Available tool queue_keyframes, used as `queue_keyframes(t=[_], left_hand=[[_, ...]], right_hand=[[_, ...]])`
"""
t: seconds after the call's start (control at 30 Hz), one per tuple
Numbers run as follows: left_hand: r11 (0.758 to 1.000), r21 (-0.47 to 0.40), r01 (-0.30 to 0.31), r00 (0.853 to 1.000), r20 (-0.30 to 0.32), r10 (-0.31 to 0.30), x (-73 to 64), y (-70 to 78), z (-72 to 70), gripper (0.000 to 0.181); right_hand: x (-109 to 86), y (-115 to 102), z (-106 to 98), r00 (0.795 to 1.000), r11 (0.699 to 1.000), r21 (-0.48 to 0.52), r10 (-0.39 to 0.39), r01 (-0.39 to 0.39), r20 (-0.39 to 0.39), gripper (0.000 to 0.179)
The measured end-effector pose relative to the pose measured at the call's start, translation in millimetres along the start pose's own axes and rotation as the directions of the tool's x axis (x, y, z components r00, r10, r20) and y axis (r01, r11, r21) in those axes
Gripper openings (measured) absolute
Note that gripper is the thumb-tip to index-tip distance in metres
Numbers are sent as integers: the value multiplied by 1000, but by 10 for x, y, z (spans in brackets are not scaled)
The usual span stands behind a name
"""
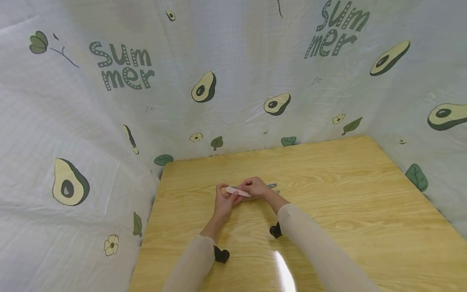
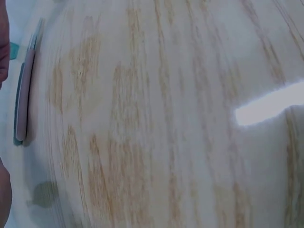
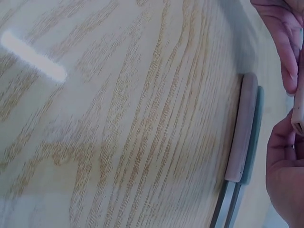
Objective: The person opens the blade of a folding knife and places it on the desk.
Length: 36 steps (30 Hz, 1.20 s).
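Both hands meet over the far middle of the table, holding a slim pale pink handle (image 1: pixel 238 191) between them. My left hand (image 1: pixel 223 200) grips its left and near side with thumb and fingers. At its right end, my right hand (image 1: pixel 255 187) pinches it with curled fingers. In the right wrist view the end of this pink handle (image 3: pixel 299 111) shows a narrow slot; no blade is visible from it. Just beneath the hands lie two knives side by side, a pink-handled knife (image 3: pixel 242 128) and a green-handled knife (image 3: pixel 254 137), blades pointing right in the head view.
The wood-grain table (image 1: pixel 346 202) reaches to the right and toward me. A white cloth (image 1: pixel 237 48) printed with avocados and leaves hangs behind and at both sides. Black straps (image 1: pixel 221 254) sit at the sleeves. A bright reflection lies on the near tabletop.
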<state>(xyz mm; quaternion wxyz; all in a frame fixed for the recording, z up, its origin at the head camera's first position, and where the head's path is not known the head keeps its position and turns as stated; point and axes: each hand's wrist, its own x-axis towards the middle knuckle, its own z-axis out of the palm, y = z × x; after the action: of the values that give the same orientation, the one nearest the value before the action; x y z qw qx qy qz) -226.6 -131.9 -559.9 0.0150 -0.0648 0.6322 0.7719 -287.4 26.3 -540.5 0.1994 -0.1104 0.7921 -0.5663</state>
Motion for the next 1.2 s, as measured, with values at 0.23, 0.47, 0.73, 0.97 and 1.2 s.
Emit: queue_keyframes(t=[0.23, 0.47, 0.73, 0.97, 1.2], left_hand=[[999, 35, 24, 999, -27, -23, -24, 8, 16, 53], [998, 54, 16, 999, 40, -19, -36, 0, -36, 55], [998, 61, 3, 995, 104, -9, -62, -33, -35, 56], [998, 60, 21, 988, 153, -30, -93, -28, 8, 60], [999, 51, 12, 978, 208, -23, -127, 1, -20, 62]], right_hand=[[-67, -17, -78, 998, 991, -127, -30, 37, 57, 17], [-103, 34, -186, 994, 982, -186, -28, 47, 102, 18], [-124, 82, -266, 982, 978, -186, -63, 96, 176, 21], [-151, 42, -289, 966, 961, -212, -127, 177, 226, 17], [-169, 37, -320, 950, 963, -191, -131, 190, 283, 15]])
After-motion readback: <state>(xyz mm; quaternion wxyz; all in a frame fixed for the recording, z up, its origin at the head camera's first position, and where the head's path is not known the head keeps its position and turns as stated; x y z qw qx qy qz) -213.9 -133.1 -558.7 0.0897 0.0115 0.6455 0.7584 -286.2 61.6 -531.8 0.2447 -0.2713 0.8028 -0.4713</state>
